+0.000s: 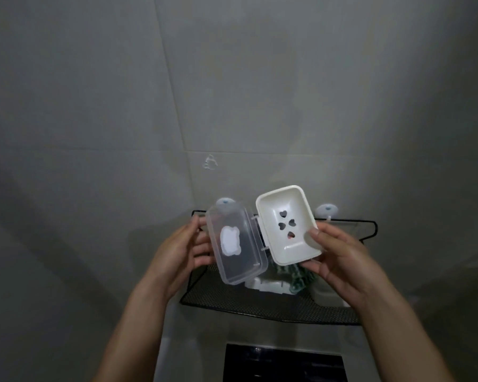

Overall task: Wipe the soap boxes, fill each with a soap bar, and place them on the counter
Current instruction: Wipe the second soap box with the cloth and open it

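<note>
Item, nearest me: left hand (182,250), fingers curled behind the clear lid (236,245) of an open soap box. Right hand (340,257), thumb pinching the rim of the white tray (287,224), heart-shaped holes in its floor; no soap inside. Both halves held above the black mesh shelf (260,307). On that shelf: another white box (265,286), a greenish cloth (301,277). Behind it: grey tiled wall (232,78).

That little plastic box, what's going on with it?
A person holds an open soap box up before a tiled wall. The left hand holds the clear lid; the right hand grips the white tray, thumb on its rim. No soap bar is in it. Below hangs a black mesh shelf holding other items.
</note>
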Available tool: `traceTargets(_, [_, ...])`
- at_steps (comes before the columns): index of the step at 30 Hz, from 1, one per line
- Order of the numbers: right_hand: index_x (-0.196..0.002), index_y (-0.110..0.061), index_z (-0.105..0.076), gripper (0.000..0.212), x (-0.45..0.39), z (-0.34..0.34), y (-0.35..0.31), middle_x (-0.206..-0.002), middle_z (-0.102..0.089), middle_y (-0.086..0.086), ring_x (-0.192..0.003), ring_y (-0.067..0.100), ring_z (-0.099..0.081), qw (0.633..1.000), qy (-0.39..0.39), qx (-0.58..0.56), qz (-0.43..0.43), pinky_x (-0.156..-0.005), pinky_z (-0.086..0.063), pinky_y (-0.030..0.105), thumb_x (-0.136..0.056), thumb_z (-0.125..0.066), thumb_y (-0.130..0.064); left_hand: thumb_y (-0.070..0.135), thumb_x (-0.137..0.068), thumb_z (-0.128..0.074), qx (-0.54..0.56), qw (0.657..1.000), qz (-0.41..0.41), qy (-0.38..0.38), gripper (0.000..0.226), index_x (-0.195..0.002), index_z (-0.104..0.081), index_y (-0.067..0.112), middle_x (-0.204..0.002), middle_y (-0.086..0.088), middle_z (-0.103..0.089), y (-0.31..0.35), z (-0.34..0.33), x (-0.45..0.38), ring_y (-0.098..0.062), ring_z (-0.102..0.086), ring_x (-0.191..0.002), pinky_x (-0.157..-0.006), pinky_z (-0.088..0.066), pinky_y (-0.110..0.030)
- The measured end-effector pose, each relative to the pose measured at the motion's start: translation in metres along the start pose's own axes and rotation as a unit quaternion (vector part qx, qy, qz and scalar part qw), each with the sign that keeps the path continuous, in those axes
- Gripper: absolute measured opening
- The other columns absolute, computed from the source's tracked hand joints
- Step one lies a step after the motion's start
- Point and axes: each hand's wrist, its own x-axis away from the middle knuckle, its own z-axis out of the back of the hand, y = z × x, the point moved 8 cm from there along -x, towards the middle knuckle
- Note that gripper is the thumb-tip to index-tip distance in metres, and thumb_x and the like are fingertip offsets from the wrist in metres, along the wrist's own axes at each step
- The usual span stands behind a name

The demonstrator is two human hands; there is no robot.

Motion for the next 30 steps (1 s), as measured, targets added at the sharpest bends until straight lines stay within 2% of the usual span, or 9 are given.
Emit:
traceTargets(3, [-0.113,0.003,-0.061,0.039,0.004,-0.011,0.01,-0.106,-0.074,0.023,-0.091,0.03,-0.075,0.998,0.002,-0.064,0.0,-0.075,-0.063,0.042,-0.076,-0.066,-0.007,0.028,-0.091,-0.052,0.054,0.998,-0.034,0.004,0.046,-0.133,-0.057,0.007,-0.115,-0.025,-0.068,-0.009,0.009,0.018,-0.035,-0.066,-0.098,-0.083,-0.055,-0.047])
traceTargets(5, [-0.11,0.002,-0.061,0.035,0.006,-0.022,0.019,-0.109,-0.073,0.025,-0.093,0.032,-0.074,0.994,-0.004,-0.106,0.003,-0.075,-0.063,0.041,-0.076,-0.066,-0.005,0.016,-0.087,-0.058,0.047,0.997,-0.059,0.01,0.046,-0.132,-0.055,0.007,-0.111,-0.026,-0.069,-0.013,0.009,0.032,-0.033,-0.07,-0.094,-0.078,-0.06,-0.042])
traceTargets(10, [-0.113,0.003,-0.058,0.041,0.007,-0.062,0.047,-0.107,-0.072,0.026,-0.091,0.031,-0.074,0.985,-0.029,-0.17,0.006,-0.074,-0.063,0.035,-0.073,-0.065,0.001,0.019,-0.072,-0.072,0.032,0.989,-0.128,0.063,0.063,-0.13,-0.047,0.021,-0.104,-0.02,-0.073,-0.014,-0.007,0.057,-0.03,-0.072,-0.089,-0.082,-0.059,-0.04])
traceTargets(14, [-0.111,0.009,-0.058,0.039,0.009,-0.09,0.07,-0.106,-0.072,0.027,-0.092,0.031,-0.074,0.986,-0.055,-0.16,-0.008,-0.074,-0.062,0.034,-0.072,-0.064,0.003,0.011,-0.073,-0.075,0.064,0.978,-0.161,0.116,0.068,-0.131,-0.045,0.028,-0.101,-0.016,-0.074,-0.006,-0.004,0.066,-0.025,-0.073,-0.091,-0.075,-0.058,-0.03])
traceTargets(18, [-0.112,0.005,-0.06,0.043,0.009,-0.101,0.077,-0.1,-0.074,0.023,-0.087,0.029,-0.074,0.996,-0.073,-0.042,-0.009,-0.073,-0.062,0.033,-0.07,-0.069,-0.001,-0.009,-0.083,-0.069,0.06,0.971,-0.155,0.17,0.066,-0.134,-0.046,0.026,-0.1,-0.016,-0.074,-0.001,0.017,0.077,-0.027,-0.072,-0.085,-0.068,-0.058,-0.033])
traceTargets(21, [-0.121,-0.008,-0.062,0.045,0.0,-0.102,0.061,-0.106,-0.076,0.015,-0.096,0.028,-0.072,0.993,-0.081,0.071,0.04,-0.083,-0.057,0.038,-0.076,-0.072,-0.005,-0.001,-0.076,-0.069,0.045,0.965,-0.158,0.204,0.071,-0.137,-0.044,0.023,-0.095,-0.018,-0.073,0.008,0.034,0.089,-0.024,-0.069,-0.074,-0.062,-0.056,-0.031])
traceTargets(24, [-0.127,-0.019,-0.061,0.045,-0.012,-0.106,0.049,-0.096,-0.074,0.008,-0.089,0.024,-0.069,0.984,-0.103,0.136,0.061,-0.084,-0.053,0.04,-0.088,-0.066,0.003,0.008,-0.07,-0.066,0.01,0.955,-0.161,0.248,0.074,-0.138,-0.044,0.026,-0.093,-0.017,-0.073,0.014,0.047,0.102,-0.027,-0.069,-0.073,-0.06,-0.055,-0.034])
traceTargets(26, [-0.128,-0.022,-0.061,0.048,-0.019,-0.112,0.046,-0.09,-0.072,0.006,-0.084,0.021,-0.068,0.973,-0.134,0.178,0.064,-0.077,-0.053,0.036,-0.089,-0.064,0.006,0.009,-0.071,-0.064,-0.013,0.947,-0.166,0.275,0.069,-0.135,-0.046,0.029,-0.092,-0.015,-0.074,0.015,0.052,0.11,-0.029,-0.07,-0.074,-0.06,-0.055,-0.037])
traceTargets(30, [-0.135,-0.038,-0.055,0.07,-0.02,-0.125,0.044,-0.107,-0.074,-0.005,-0.085,0.021,-0.074,0.923,-0.224,0.301,0.078,-0.072,-0.057,0.029,-0.085,-0.064,0.01,0.002,-0.082,-0.061,-0.038,0.924,-0.178,0.337,0.053,-0.125,-0.052,0.033,-0.089,-0.011,-0.075,0.012,0.055,0.127,-0.024,-0.067,-0.072,-0.058,-0.053,-0.03])
